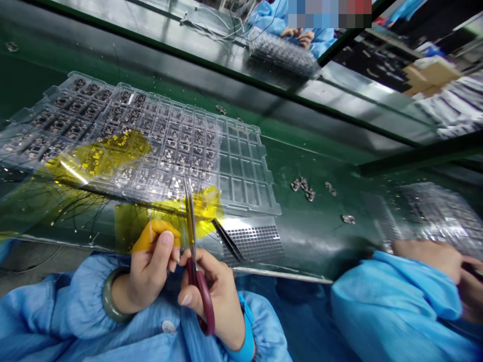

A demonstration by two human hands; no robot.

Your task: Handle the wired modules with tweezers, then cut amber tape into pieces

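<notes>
Fingers of the left hand (151, 266) pinch yellow film (132, 221) just left of the scissors (191, 231), seemingly to steady it beside the blades; fingers of the right hand (217, 281) grip the scissors by their handles, blades pointing away, likely for control. Right of the scissors lie one pair of tweezers (228, 241) and one perforated sheet (260, 239); beyond the scissors, partly filled clear trays (249, 198) overlap, so I cannot count them.

Your light blue smock (143, 342), its cloth creased and softly folded, a round pale button (168, 327) at the front, loose sleeves (85, 296) gathered in puckers, a smooth grey-green bangle (108, 301) round your left wrist (124, 292), a brighter blue band (248, 329) round your right wrist (233, 333)
</notes>
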